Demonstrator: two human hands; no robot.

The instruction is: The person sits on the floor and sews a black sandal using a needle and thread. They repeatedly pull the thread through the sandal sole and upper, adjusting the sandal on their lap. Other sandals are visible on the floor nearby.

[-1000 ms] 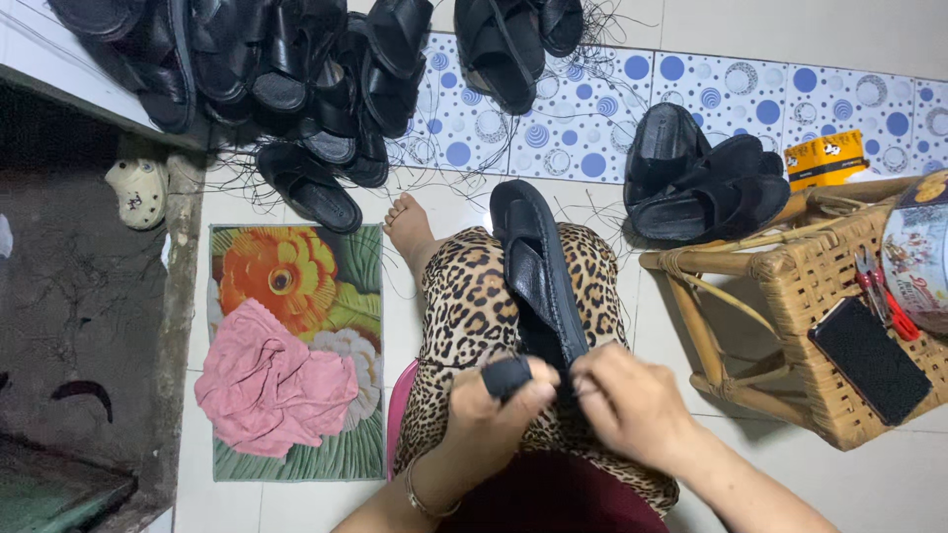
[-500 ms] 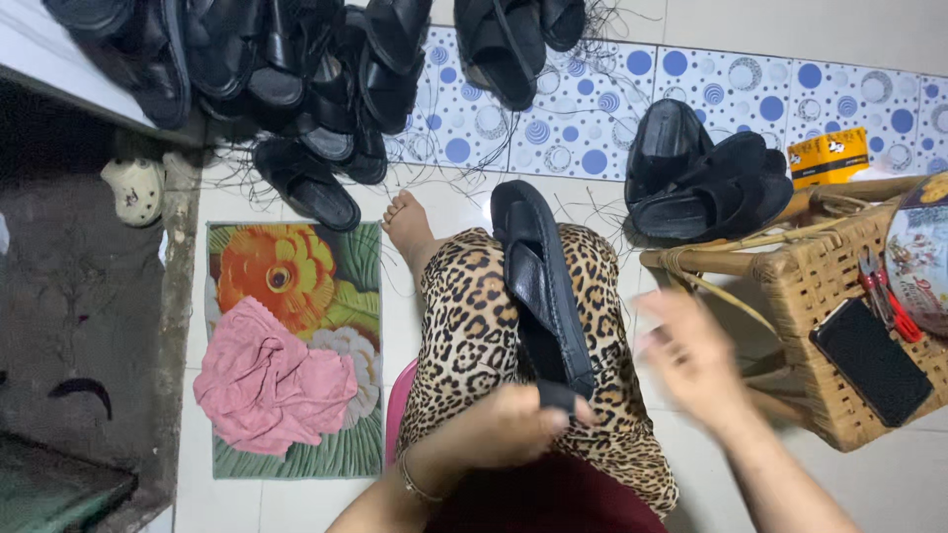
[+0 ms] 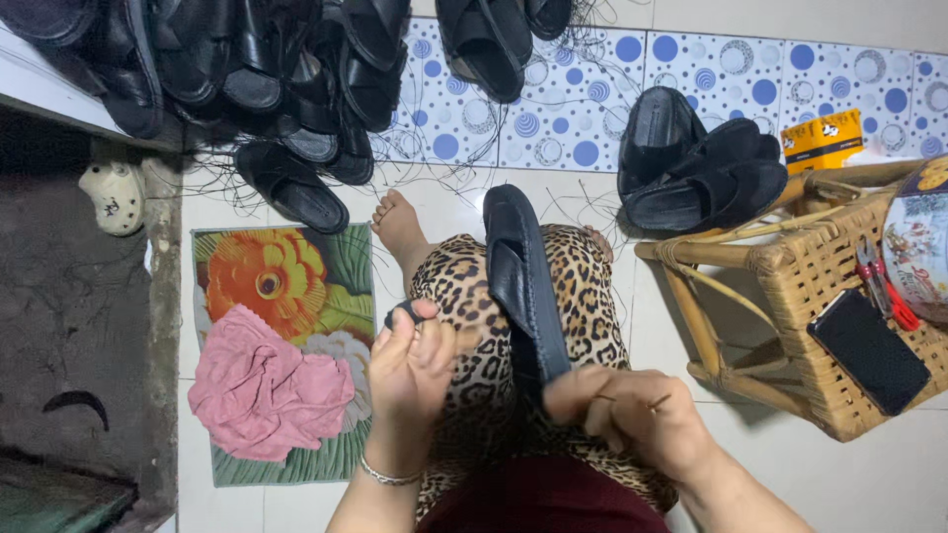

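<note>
Two bare hands work over a lap in leopard-print trousers (image 3: 464, 395) at the lower middle of the frame. A black sandal (image 3: 521, 281) lies lengthwise on the lap, its toe pointing toward the top of the frame and its heel end reaching down to the right hand (image 3: 622, 410), which closes around that end with the fingers curled in; a thin needle-like pin (image 3: 657, 402) shows between its fingers. The left hand (image 3: 420, 355) sits just left of the sandal, apart from it, with thumb and fingertips pressed together around a small dark object (image 3: 403, 314) (too small to tell what it is), and a thin bracelet (image 3: 387, 476) circles that wrist. A bare foot (image 3: 398, 225) rests on the pale floor above the lap. At the left of the frame a flowered mat (image 3: 286, 286) lies on the floor with a crumpled pink cloth (image 3: 267, 390) on it. A heap of black sandals (image 3: 247, 69) fills the upper left, with loose threads trailing from it, and a smaller stack of black sandals (image 3: 696, 163) sits at the upper right against a wall of blue-dotted tiles (image 3: 583, 99). At the right edge stands a wicker stool (image 3: 810, 286) bearing a black phone (image 3: 869, 350), red-handled pliers (image 3: 889, 291) and a round printed tin (image 3: 923, 247).
</note>
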